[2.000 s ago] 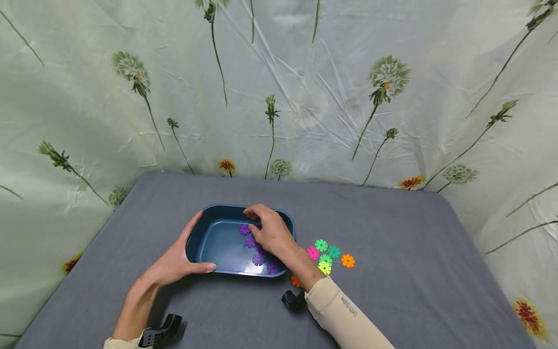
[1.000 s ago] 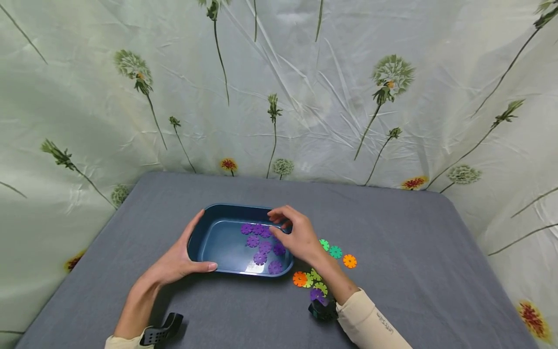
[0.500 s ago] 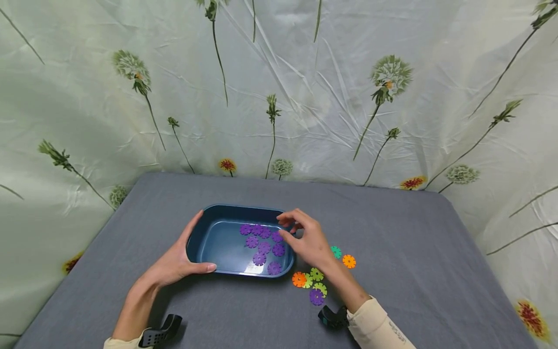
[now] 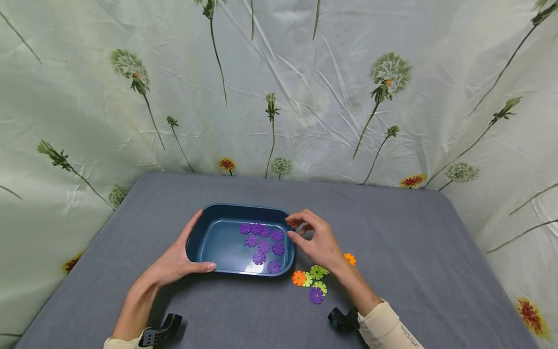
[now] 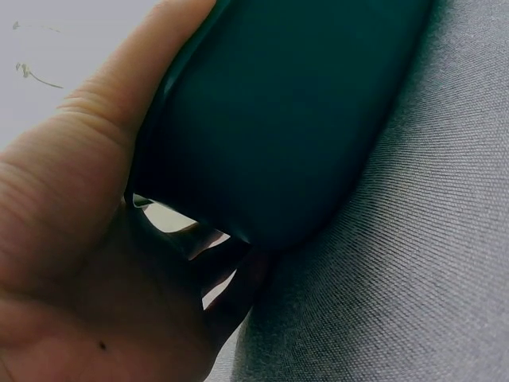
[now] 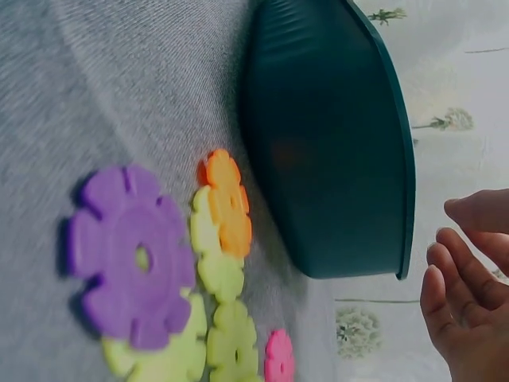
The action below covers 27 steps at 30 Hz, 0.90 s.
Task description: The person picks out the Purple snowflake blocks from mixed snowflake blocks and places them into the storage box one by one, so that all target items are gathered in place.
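A blue rectangular plastic tray (image 4: 215,247) sits on the table, several purple notched flower-shaped discs (image 4: 264,246) lying flat in its right half. My left hand (image 4: 176,261) grips the tray's left end, thumb on the front rim and fingers round the far side; the left wrist view shows the palm beside the tray wall (image 5: 278,119). Over the tray's right rim is my right hand (image 4: 318,242), fingers loosely bent, thumb and fingertips apart, nothing between them. In the right wrist view that hand (image 6: 477,302) is above the rim level.
Right of the tray's front corner lie a purple disc (image 4: 317,296), an orange disc (image 4: 299,278) and several yellow-green discs (image 4: 317,272). Another orange disc (image 4: 349,259) shows past my right wrist. A pink disc (image 6: 279,358) appears in the right wrist view. A floral curtain (image 4: 305,97) hangs behind the table.
My right hand has drawn back rightward from inside the tray to its right rim, uncovering purple discs there and covering some loose discs on the table. The left hand and tray stay in place.
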Motion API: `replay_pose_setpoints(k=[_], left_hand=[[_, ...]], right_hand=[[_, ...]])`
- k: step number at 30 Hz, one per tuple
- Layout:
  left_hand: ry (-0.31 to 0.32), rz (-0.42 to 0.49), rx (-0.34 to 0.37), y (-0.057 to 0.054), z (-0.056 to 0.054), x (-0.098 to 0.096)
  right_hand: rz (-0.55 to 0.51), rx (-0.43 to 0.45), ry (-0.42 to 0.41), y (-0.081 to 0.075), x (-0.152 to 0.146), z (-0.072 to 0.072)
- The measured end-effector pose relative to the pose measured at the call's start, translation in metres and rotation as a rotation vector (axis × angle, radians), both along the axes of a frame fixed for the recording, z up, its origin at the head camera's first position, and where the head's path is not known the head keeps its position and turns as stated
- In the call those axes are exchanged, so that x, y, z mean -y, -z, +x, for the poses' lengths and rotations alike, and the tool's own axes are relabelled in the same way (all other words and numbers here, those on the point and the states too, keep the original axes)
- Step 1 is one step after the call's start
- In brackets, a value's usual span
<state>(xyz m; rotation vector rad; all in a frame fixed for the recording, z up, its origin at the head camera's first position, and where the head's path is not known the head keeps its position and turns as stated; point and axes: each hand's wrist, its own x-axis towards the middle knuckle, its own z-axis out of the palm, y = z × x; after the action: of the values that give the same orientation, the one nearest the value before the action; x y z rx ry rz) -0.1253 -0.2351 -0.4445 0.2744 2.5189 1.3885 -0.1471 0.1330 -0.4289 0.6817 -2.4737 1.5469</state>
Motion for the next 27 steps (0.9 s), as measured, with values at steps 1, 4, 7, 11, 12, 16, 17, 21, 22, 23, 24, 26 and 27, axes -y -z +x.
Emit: replay_pose_setpoints(k=[1,4,7,11,12,16,17,21,22,23,24,26,27], left_hand=[[-0.002,-0.004,-0.001,0.0,0.0,0.0],[-0.008,-0.011,-0.005,-0.001,-0.001,0.0],[-0.013,-0.018,-0.008,-0.001,-0.002,0.0],[-0.016,-0.015,-0.001,-0.001,-0.002,-0.001],[-0.017,-0.014,0.0,-0.001,-0.002,-0.001],[-0.019,-0.013,0.001,0.0,-0.001,-0.001],[-0.02,-0.013,0.002,0.0,-0.001,-0.001],[-0.021,-0.009,0.007,0.001,-0.001,-0.001],[-0.02,-0.006,0.009,0.001,-0.001,-0.001],[-0.02,-0.006,0.01,0.001,-0.001,-0.001],[-0.018,-0.005,0.009,0.001,-0.001,-0.001],[-0.014,-0.001,0.006,0.001,-0.001,-0.001],[-0.012,0.002,0.005,0.001,-0.001,-0.001]], right_hand=[[0.003,0.002,-0.002,0.0,-0.002,0.0],[0.01,0.013,-0.005,0.0,-0.008,0.001],[0.022,0.031,-0.007,0.0,-0.014,0.004],[0.04,0.045,-0.027,0.0,-0.022,0.007],[0.043,0.045,-0.035,0.0,-0.024,0.007],[0.07,0.043,-0.067,0.0,-0.031,0.01],[0.08,0.042,-0.075,0.001,-0.034,0.01],[0.113,0.066,-0.099,0.002,-0.041,0.013],[0.119,0.073,-0.106,0.002,-0.043,0.014],[0.127,0.081,-0.11,0.003,-0.045,0.015],[0.135,0.091,-0.114,0.003,-0.046,0.016],[0.144,0.106,-0.13,0.004,-0.049,0.018],[0.15,0.109,-0.139,0.005,-0.05,0.018]])
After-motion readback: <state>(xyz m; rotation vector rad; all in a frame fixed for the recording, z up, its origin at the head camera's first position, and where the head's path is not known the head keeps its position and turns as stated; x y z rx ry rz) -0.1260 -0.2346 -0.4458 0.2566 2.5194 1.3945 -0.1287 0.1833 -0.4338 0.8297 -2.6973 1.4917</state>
